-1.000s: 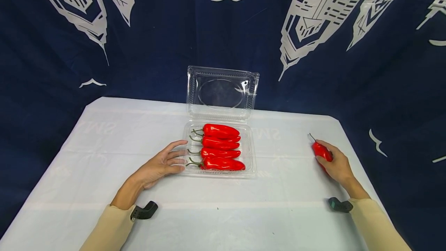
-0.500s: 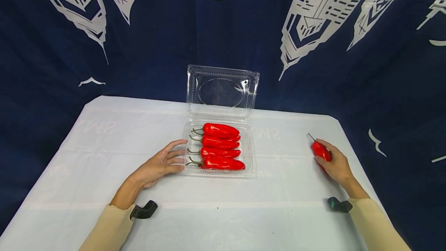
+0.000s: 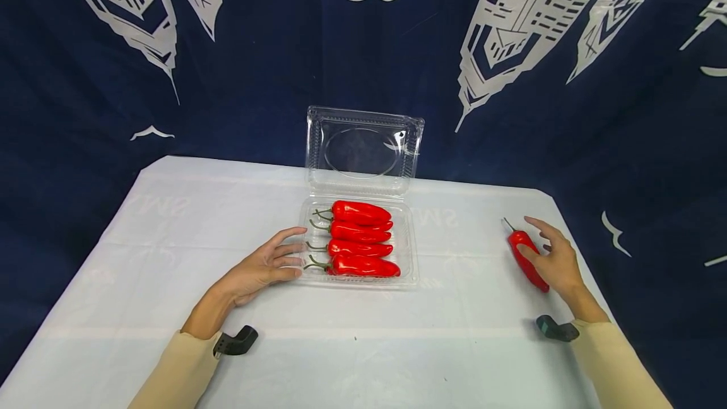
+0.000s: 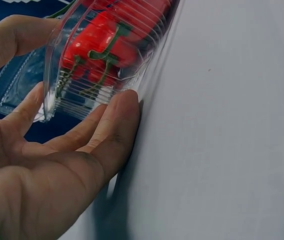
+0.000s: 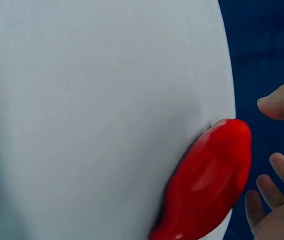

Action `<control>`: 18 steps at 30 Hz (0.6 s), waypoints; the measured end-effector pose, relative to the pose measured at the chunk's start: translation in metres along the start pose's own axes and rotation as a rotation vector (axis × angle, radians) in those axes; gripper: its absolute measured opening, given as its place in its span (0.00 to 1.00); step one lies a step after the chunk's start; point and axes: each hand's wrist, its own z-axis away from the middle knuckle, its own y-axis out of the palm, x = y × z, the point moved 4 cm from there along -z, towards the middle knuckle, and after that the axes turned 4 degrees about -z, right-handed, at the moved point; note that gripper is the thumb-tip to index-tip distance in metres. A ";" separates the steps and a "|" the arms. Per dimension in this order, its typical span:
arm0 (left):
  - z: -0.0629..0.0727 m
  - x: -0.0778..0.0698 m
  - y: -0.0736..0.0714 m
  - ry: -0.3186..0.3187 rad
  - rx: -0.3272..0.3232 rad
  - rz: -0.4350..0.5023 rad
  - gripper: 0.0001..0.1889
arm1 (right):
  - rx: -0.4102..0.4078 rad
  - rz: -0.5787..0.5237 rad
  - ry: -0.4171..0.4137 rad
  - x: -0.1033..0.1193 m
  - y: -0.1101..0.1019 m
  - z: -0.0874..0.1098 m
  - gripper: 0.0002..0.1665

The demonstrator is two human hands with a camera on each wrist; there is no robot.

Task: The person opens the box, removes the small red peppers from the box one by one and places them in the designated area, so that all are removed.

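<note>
A red chili pepper (image 3: 532, 274) with a thin stem lies on the table at the right. My right hand (image 3: 559, 267) is just above and beside it with fingers spread, the thumb overlapping the pepper in the head view. In the right wrist view, the fingers (image 5: 269, 192) stand apart from the pepper (image 5: 207, 185). Mid-table is a clear plastic clamshell box (image 3: 409, 251) holding several red chili peppers (image 3: 360, 249), stems to the left. My left hand (image 3: 258, 273) rests its extended fingertips at the box's left side; the left wrist view shows them against the ribbed wall (image 4: 89, 92).
The box's clear lid (image 3: 363, 153) stands raised behind it. A white cloth (image 3: 397, 358) covers the table, whose right edge runs close by my right hand. Behind hangs a dark blue curtain (image 3: 255, 81) with white building prints.
My right hand has let go of the chili pepper and lifted slightly to the right, fingers opening. The pepper stays on the table. My left hand keeps its place at the box.
</note>
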 end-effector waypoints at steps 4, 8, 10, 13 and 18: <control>0.000 -0.001 0.000 0.001 -0.001 -0.001 0.44 | -0.022 -0.018 -0.048 0.009 -0.004 -0.002 0.40; 0.000 -0.001 0.000 0.004 -0.001 -0.005 0.43 | -0.024 -0.038 -0.083 0.018 -0.005 -0.003 0.40; -0.001 -0.001 0.000 0.006 -0.002 -0.006 0.43 | -0.024 -0.048 -0.104 0.023 -0.005 -0.004 0.39; -0.001 0.000 0.000 0.007 -0.002 -0.006 0.44 | -0.018 -0.055 -0.132 0.032 -0.004 -0.004 0.37; 0.000 0.001 -0.001 0.004 -0.002 -0.007 0.44 | 0.002 -0.082 -0.167 0.049 0.001 -0.002 0.33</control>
